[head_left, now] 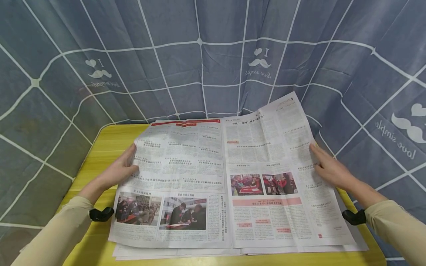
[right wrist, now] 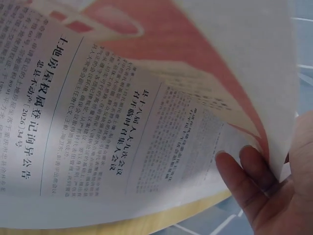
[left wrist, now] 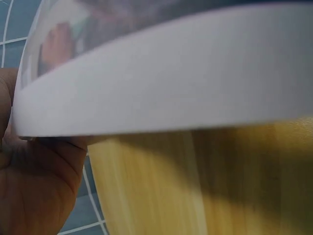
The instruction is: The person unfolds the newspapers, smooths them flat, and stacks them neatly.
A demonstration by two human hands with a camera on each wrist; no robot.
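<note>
An open newspaper (head_left: 186,186) spreads across the table, printed with columns of text and several photos. At its left edge my left hand (head_left: 116,170) pinches the paper, thumb on top and the other fingers mostly hidden beneath. My right hand (head_left: 331,170) pinches the right edge, and the upper right corner of that page stands raised. In the right wrist view, fingers (right wrist: 239,176) show under the lifted page, with another printed page (right wrist: 93,132) below it. The left wrist view has the paper's edge (left wrist: 161,98) bowed up above the wooden surface, beside the palm.
More newspaper sheets (head_left: 176,252) lie underneath, sticking out along the near edge. The yellow wood-grain table (head_left: 96,147) has rounded corners. A grey-blue curtain (head_left: 179,77) with white lines surrounds it at the back and sides. Each wrist wears a black band, as on the left (head_left: 101,214).
</note>
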